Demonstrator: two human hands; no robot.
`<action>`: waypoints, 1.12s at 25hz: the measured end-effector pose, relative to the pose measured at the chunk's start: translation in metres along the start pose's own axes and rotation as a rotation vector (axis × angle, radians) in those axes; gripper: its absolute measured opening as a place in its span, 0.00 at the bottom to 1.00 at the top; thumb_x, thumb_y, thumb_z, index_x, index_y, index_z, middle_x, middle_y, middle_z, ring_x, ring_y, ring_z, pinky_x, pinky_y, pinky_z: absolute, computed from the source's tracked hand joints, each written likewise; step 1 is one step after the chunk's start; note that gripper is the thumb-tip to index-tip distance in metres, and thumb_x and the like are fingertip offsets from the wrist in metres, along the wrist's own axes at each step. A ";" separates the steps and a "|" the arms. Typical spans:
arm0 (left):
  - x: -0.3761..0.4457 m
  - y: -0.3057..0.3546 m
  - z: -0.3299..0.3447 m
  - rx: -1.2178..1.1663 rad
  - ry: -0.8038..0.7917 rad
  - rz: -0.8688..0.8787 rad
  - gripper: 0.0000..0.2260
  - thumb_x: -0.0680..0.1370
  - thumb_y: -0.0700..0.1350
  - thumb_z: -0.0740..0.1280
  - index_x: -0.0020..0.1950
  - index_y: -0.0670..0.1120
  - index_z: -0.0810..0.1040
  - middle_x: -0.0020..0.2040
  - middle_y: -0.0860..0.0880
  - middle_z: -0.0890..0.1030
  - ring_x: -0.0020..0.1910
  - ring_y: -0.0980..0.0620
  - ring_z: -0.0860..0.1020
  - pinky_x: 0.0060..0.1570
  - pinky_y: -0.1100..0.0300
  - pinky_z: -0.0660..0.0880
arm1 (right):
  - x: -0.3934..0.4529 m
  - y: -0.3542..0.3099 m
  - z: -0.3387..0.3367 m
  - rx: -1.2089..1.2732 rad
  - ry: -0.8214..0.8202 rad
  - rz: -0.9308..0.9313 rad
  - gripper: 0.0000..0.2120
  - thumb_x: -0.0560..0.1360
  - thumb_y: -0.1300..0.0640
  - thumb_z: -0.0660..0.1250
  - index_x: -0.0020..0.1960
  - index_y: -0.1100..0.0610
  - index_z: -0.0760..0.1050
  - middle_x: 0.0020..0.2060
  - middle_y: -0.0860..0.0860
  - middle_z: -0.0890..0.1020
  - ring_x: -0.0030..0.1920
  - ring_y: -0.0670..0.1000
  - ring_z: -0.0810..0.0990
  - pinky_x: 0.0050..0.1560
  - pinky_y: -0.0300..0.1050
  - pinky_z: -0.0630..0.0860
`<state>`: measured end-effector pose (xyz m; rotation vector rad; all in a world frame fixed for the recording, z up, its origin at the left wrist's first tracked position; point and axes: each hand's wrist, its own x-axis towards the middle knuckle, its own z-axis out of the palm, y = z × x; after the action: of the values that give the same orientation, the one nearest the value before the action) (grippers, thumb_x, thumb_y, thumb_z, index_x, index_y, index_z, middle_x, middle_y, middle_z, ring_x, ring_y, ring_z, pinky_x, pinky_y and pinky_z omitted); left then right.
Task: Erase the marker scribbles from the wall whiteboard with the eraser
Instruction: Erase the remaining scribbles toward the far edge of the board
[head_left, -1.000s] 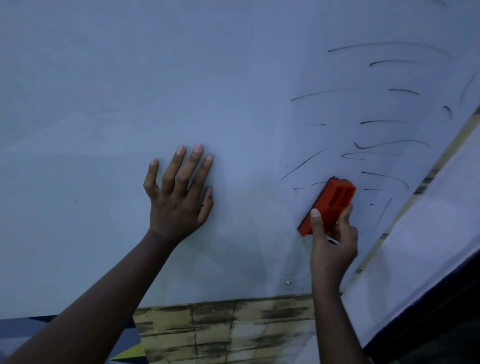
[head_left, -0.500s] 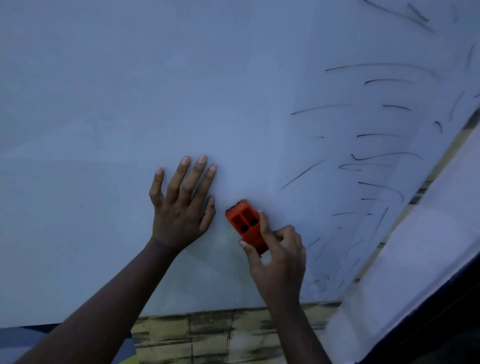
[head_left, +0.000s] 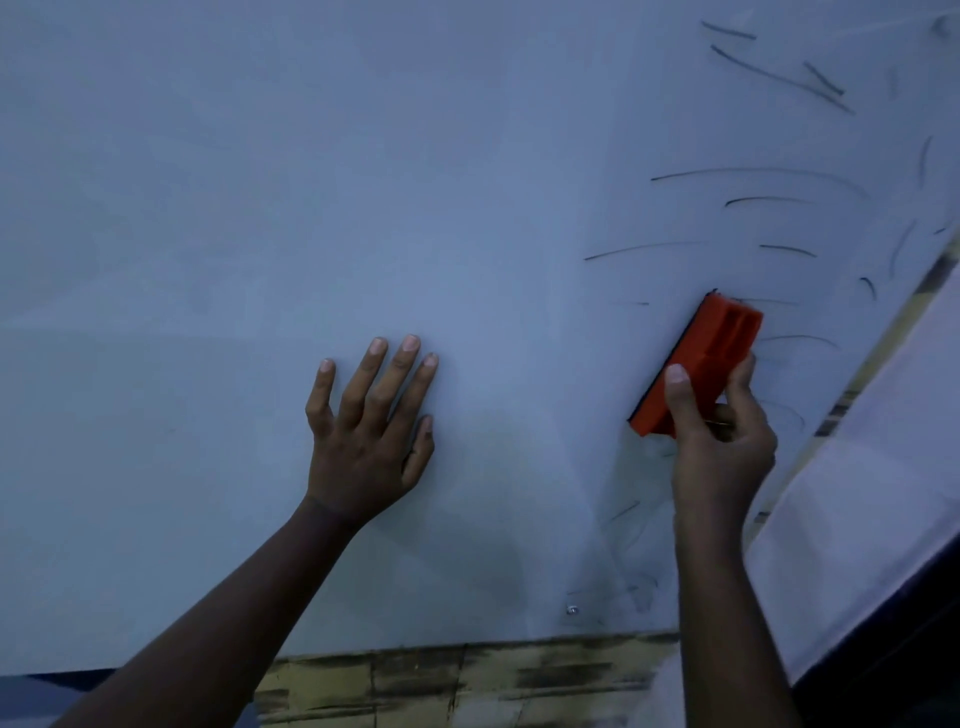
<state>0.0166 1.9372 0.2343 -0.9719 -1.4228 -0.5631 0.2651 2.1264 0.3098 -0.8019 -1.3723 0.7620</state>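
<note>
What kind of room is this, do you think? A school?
Possibly a classroom or office, though little shows. A big wall whiteboard fills the view, with marker scribbles at its right. The right hand holds an orange eraser against it; the left hand rests flat.

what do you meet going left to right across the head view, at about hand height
left hand flat on the whiteboard → orange eraser → right hand gripping it → marker scribbles → whiteboard's right edge
</note>
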 end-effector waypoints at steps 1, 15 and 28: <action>0.000 0.000 0.000 -0.001 -0.003 -0.001 0.30 0.84 0.50 0.64 0.85 0.46 0.63 0.86 0.46 0.59 0.86 0.45 0.57 0.83 0.39 0.51 | -0.009 -0.002 0.005 -0.069 -0.004 -0.052 0.41 0.68 0.30 0.69 0.77 0.45 0.69 0.46 0.53 0.76 0.44 0.50 0.77 0.48 0.45 0.78; -0.001 -0.001 0.002 -0.010 -0.011 0.015 0.30 0.85 0.50 0.63 0.86 0.45 0.61 0.87 0.45 0.58 0.86 0.44 0.58 0.83 0.39 0.51 | -0.105 0.018 0.035 -0.575 -0.374 -0.716 0.34 0.74 0.34 0.69 0.77 0.42 0.68 0.44 0.48 0.69 0.43 0.50 0.69 0.40 0.46 0.68; 0.113 -0.002 -0.017 -0.022 0.090 -0.170 0.26 0.82 0.51 0.66 0.80 0.47 0.72 0.77 0.45 0.73 0.74 0.45 0.68 0.70 0.45 0.57 | 0.030 -0.038 0.003 -0.184 0.060 -0.148 0.37 0.74 0.35 0.72 0.79 0.45 0.67 0.49 0.52 0.74 0.49 0.57 0.80 0.50 0.47 0.76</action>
<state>0.0374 1.9473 0.3467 -0.8367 -1.4294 -0.7402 0.2640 2.1313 0.3579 -0.8490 -1.4438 0.4982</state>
